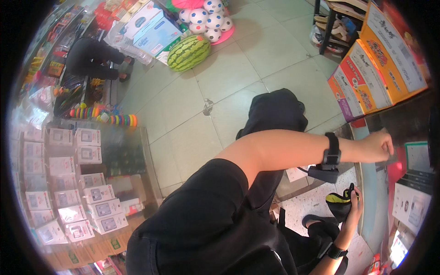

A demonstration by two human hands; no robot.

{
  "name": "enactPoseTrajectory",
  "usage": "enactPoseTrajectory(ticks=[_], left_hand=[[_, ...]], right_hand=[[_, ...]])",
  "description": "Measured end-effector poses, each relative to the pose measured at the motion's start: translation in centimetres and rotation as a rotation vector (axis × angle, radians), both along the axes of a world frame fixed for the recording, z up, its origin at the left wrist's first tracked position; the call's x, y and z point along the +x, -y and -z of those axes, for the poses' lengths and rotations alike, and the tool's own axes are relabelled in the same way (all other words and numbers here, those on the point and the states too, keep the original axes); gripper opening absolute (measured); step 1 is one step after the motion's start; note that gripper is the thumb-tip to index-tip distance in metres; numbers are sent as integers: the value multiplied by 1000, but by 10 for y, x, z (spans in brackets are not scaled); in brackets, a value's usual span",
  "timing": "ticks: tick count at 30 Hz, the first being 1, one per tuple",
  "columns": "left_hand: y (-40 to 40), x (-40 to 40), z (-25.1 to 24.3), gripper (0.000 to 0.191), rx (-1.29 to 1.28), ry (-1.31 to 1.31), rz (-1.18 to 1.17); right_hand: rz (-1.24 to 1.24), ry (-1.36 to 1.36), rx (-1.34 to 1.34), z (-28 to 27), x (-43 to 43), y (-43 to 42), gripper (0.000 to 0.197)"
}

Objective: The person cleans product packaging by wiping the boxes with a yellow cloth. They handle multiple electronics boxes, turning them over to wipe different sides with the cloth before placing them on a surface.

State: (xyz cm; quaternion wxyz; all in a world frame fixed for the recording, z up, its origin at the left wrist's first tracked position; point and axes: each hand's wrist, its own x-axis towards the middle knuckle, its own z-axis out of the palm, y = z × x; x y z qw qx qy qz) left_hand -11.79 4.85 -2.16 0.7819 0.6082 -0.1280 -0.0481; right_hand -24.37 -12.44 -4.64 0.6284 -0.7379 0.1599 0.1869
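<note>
My left arm reaches across to the right, with a black strap and a small black device (325, 173) at the wrist. My left hand (374, 147) is over the glass counter (371, 192) with its fingers curled. A blurred greyish patch lies by the fingertips, and I cannot tell whether it is held. Lower down, my right hand (355, 206) grips a small black pouch (338, 209) whose yellow-green lining shows at its gaping top. Close to my left hand, on the counter's far side, are white product boxes (410, 206) and a green-edged panel (417, 156).
Orange and white printed cartons (374, 75) stand at the right, near a shoe rack (333, 27). At left, a glass case (147, 165) bears rows of white boxes (103, 209). A watermelon-patterned ball (189, 53) and small footballs (206, 19) sit on the tiled floor (237, 82). A person (92, 58) bends by the shelves.
</note>
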Motion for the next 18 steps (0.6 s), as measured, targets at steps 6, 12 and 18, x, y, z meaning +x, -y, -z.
enactPoseTrajectory(ticks=[6,12,18], left_hand=[[-4,4,26,24,63,201,41],[-8,-6,4,28,55,-7,41],[60,-21,-14,47,317,33,56]], right_hand=[[11,183,-203,1,3,16,28],[97,268,-114,-2,7,38,24],[223,328,69,-17,-12,60,23]])
